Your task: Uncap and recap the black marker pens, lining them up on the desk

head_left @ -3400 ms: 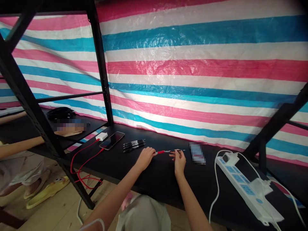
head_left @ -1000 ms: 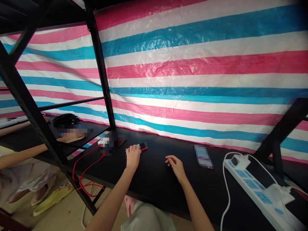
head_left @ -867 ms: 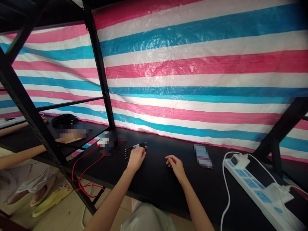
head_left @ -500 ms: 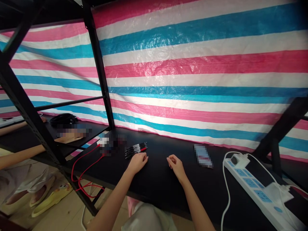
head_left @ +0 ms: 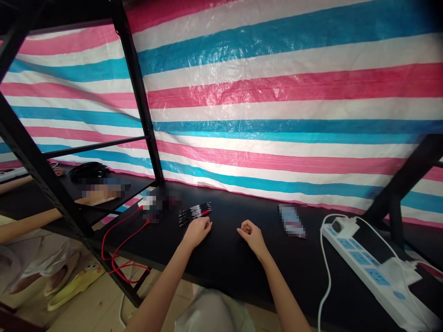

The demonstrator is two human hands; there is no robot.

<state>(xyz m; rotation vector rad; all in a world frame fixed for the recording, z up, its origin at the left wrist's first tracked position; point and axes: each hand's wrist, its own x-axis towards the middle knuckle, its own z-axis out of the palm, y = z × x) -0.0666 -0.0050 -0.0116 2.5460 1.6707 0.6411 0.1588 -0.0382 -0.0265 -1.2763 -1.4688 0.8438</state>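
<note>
A small row of pens point(head_left: 194, 213), black ones and one with red parts, lies on the black table point(head_left: 228, 258). My left hand point(head_left: 198, 229) rests on the table just in front of the pens, fingers curled loosely, nothing in it. My right hand point(head_left: 249, 233) sits a little to the right, fingers curled into a loose fist, and it holds nothing that I can see.
A white power strip point(head_left: 370, 272) with plugs and white cables lies at the right. A blurred flat item point(head_left: 291, 220) lies behind my right hand. A red cable point(head_left: 119, 237) hangs off the left edge. Black rack posts point(head_left: 136, 92) frame the bay; another person's arms are far left.
The red pen that both hands held now lies with the black pens. My left hand has drawn back from the row, and my right hand's fingers have curled in.
</note>
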